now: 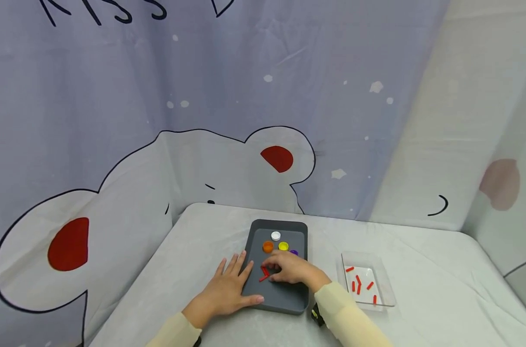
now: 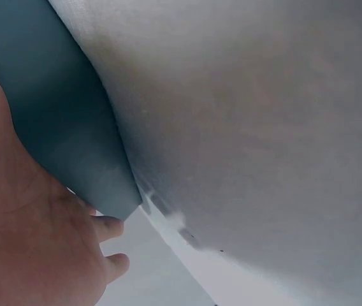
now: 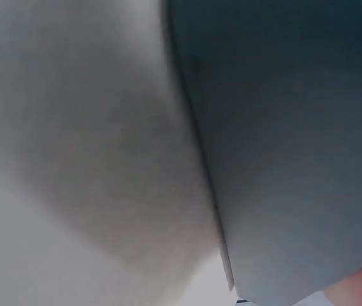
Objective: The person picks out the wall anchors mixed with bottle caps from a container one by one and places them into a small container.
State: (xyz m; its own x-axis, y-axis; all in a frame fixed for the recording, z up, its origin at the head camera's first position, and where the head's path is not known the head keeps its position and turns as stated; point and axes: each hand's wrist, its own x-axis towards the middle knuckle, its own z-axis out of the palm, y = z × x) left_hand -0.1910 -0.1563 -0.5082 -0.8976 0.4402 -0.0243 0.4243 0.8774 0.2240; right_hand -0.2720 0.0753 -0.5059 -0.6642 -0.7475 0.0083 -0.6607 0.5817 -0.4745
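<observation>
- Lilac and white backdrop hangs behind, printed with bear outlines; pale cloth covers the surface in front of it.
- Left hand: open and flat, fingers spread and straight, lying across the left edge of the tray, with the thumb along the near left corner. The left wrist view shows its palm side beside the tray's underside or wall; which of the two, I cannot tell.
- Tray: dark grey, rounded corners, its long sides running away from the person, between both hands.
- Red sticks: two show in the tray, meeting at an angle, right at the right hand's fingertips.
- Discs, towards the far end of the tray, left to right: orange, white set farther back, yellow, and purple, partly covered by the right hand.
- Right hand: over the tray, fingers bent towards the thumb beside the sticks; whether it pinches one, I cannot tell.
- Black item: just below the right wrist, partly hidden by the sleeve.
- Clear box: right of the tray, apart from it, with more red sticks scattered inside, two of them end to end.
</observation>
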